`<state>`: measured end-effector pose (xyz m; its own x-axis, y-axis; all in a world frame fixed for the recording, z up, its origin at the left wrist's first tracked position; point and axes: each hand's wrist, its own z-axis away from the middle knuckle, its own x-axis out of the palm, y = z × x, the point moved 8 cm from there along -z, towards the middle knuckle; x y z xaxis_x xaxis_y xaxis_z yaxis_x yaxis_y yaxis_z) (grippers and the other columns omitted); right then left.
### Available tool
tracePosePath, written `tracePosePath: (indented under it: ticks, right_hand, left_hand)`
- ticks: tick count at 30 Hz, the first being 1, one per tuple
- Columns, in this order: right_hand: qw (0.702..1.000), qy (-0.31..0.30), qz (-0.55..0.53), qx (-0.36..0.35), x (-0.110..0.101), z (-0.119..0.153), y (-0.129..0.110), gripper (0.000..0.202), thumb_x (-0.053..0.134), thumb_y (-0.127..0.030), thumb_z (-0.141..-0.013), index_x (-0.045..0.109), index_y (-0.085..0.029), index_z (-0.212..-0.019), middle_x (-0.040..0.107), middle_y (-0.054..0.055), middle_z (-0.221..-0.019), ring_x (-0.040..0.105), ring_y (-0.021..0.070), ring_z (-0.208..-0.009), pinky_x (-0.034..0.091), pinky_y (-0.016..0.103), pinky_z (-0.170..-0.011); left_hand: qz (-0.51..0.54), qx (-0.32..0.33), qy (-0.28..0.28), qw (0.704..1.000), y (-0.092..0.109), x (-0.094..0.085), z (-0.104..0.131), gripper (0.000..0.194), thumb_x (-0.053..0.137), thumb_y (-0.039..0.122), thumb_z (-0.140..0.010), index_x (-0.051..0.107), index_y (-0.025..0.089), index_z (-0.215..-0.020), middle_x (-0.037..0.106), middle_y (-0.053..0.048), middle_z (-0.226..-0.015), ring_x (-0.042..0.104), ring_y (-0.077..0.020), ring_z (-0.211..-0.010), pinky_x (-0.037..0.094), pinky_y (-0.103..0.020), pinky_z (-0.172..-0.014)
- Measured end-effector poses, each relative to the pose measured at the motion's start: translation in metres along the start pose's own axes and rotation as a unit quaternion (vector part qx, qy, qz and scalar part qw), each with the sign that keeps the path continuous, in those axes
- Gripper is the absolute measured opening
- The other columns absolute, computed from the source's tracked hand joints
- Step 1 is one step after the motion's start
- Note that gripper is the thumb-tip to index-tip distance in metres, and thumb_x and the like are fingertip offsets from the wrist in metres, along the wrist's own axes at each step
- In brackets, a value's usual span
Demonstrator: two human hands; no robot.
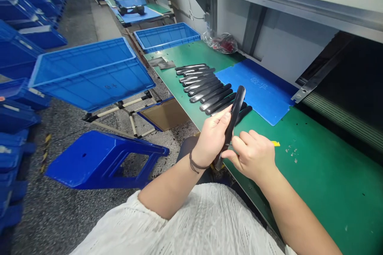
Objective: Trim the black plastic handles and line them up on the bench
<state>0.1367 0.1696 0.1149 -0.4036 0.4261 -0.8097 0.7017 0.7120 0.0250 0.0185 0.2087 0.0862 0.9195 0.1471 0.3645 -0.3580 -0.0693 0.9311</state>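
My left hand (210, 138) is closed around a long, glossy black plastic strip (238, 103) with a rounded end, held at a slant over the table's near edge. Closed in a fist beside the strip's lower part, my right hand (255, 152) grips a yellow-handled knife (275, 143). The knife's yellow end sticks out past the fist. A thin blade seems to touch the strip's edge between my hands, though most of the tool is hidden. Just beyond my left hand, several similar black strips (204, 87) lie side by side in a row.
The green tabletop (323, 175) carries a blue sheet (257, 87), small scraps (291, 151) and a plastic bag (223, 44). Blue crates (92, 75) stand to the left, above a blue stool (98, 163). A metal shelf (284, 0) overhangs the table's far side.
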Motion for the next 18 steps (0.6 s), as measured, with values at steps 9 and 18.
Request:
tracePosePath:
  ticks: [9,18]
  right_hand:
    - [0.997,-0.038,-0.058,-0.024,0.006,0.000,-0.024,0.063,0.046,-0.074,-0.100,0.054,-0.021,-0.068,0.051,0.001,-0.065,0.036,0.0159,-0.062,0.019,0.034,-0.060]
    - [0.998,0.019,0.019,-0.059,0.011,0.007,-0.035,0.050,0.055,-0.053,-0.106,0.050,-0.022,-0.067,0.047,0.000,-0.062,0.035,0.0168,-0.062,0.017,0.036,-0.061]
  left_hand:
    - [0.078,-0.007,0.020,0.997,0.007,-0.008,-0.016,0.037,0.066,0.049,-0.099,0.072,0.021,-0.124,0.045,0.007,-0.056,0.037,-0.0071,-0.041,0.032,-0.019,-0.038]
    - [0.134,-0.053,0.147,0.979,-0.012,-0.033,-0.022,0.027,0.054,0.042,-0.106,0.059,0.019,-0.093,0.041,0.009,-0.056,0.036,-0.0057,-0.037,0.029,-0.015,-0.035]
